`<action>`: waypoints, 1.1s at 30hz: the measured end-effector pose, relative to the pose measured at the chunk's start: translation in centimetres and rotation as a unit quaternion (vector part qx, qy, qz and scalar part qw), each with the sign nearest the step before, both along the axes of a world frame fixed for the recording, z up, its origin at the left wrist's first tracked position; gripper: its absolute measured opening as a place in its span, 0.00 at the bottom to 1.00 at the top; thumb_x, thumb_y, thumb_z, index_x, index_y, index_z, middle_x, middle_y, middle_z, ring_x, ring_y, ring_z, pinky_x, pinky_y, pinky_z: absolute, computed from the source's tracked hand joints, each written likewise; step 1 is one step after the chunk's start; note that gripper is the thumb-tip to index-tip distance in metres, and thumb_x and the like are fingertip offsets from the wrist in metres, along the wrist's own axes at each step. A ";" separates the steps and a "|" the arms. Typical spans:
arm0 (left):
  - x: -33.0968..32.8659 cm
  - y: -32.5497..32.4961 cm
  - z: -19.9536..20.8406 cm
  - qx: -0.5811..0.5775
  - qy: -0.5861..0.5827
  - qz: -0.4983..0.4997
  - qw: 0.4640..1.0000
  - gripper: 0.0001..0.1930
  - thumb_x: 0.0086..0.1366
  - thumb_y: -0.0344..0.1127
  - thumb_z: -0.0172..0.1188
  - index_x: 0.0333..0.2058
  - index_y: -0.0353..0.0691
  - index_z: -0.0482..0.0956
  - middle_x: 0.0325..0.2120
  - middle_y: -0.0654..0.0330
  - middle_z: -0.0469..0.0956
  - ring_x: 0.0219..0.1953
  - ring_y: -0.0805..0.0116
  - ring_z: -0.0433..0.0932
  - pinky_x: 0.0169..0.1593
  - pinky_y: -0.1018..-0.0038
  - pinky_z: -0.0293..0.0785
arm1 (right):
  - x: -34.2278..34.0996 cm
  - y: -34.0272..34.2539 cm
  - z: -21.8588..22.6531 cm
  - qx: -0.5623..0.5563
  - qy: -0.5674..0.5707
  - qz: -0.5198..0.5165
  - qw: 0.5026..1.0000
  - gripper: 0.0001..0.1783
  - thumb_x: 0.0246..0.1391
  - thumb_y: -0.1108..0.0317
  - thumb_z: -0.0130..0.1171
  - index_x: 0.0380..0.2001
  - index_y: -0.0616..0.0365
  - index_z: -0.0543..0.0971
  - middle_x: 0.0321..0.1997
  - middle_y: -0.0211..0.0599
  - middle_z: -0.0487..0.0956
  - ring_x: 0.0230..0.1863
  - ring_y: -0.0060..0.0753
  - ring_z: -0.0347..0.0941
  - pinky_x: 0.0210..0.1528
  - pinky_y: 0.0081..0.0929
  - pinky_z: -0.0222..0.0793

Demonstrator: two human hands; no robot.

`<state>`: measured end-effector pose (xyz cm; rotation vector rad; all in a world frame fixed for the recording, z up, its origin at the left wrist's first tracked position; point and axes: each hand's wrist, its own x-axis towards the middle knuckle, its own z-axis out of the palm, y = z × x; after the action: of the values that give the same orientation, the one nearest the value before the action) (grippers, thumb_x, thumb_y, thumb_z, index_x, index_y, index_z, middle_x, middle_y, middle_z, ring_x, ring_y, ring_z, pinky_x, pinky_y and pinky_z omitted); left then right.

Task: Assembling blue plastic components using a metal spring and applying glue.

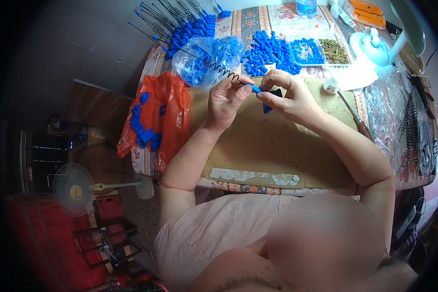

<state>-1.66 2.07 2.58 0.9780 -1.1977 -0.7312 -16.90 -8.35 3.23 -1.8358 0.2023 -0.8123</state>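
Above a sheet of brown cardboard point(258, 141), my two hands meet on one blue plastic piece. My left hand point(222, 103) pinches the narrow end of the blue plastic piece point(254, 88), where a black coiled wire point(218, 68) comes out and runs up to the left. My right hand point(293, 100) is closed round the other end, with thumb and fingers on it. A blue flared base point(267, 109) shows below the right thumb, partly hidden by the fingers.
Finished-looking blue bases with coiled wires point(192, 29) stand at the back left. A clear bag point(194, 61), blue cone parts point(271, 51), a tray of brass-coloured pins point(333, 50) and a lamp point(372, 48) stand behind. Left lies an orange bag point(173, 109); right, a screwdriver-like tool point(357, 119).
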 end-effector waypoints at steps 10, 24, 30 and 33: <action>0.4 0.1 0.0 0.008 -0.014 -0.013 1.000 0.06 0.62 0.28 0.55 0.38 0.37 0.75 0.32 0.66 0.74 0.37 0.80 0.71 0.44 0.80 0.67 | 0.0 0.1 0.1 0.039 -0.005 0.007 0.999 0.05 0.45 0.72 0.60 0.24 0.64 0.76 0.23 0.33 0.73 0.24 0.23 0.71 0.23 0.19 0.68; 0.1 0.1 0.3 0.010 -0.033 -0.006 0.999 0.06 0.63 0.30 0.55 0.38 0.37 0.75 0.32 0.67 0.73 0.37 0.81 0.69 0.43 0.81 0.66 | -0.2 0.2 0.3 0.049 0.000 0.021 0.999 0.06 0.47 0.72 0.60 0.26 0.63 0.77 0.25 0.31 0.73 0.27 0.21 0.70 0.25 0.19 0.68; 0.4 0.0 -0.1 0.009 -0.025 0.001 1.000 0.06 0.62 0.30 0.56 0.37 0.36 0.75 0.31 0.67 0.74 0.36 0.81 0.69 0.43 0.81 0.66 | -0.1 0.0 -0.1 0.118 0.017 0.061 0.991 0.07 0.49 0.70 0.60 0.25 0.64 0.76 0.25 0.27 0.73 0.25 0.15 0.70 0.26 0.18 0.68; 0.4 0.1 -0.1 0.012 -0.027 -0.004 1.000 0.05 0.62 0.29 0.56 0.36 0.36 0.75 0.32 0.66 0.74 0.36 0.81 0.70 0.43 0.80 0.66 | 0.0 0.0 -0.4 0.180 0.005 0.091 0.979 0.09 0.49 0.68 0.61 0.25 0.64 0.75 0.24 0.27 0.74 0.25 0.14 0.70 0.26 0.17 0.68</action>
<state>-1.26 2.12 2.52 1.0192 -1.2432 -0.7300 -16.91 -8.30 2.80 -1.4921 0.1717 -0.5956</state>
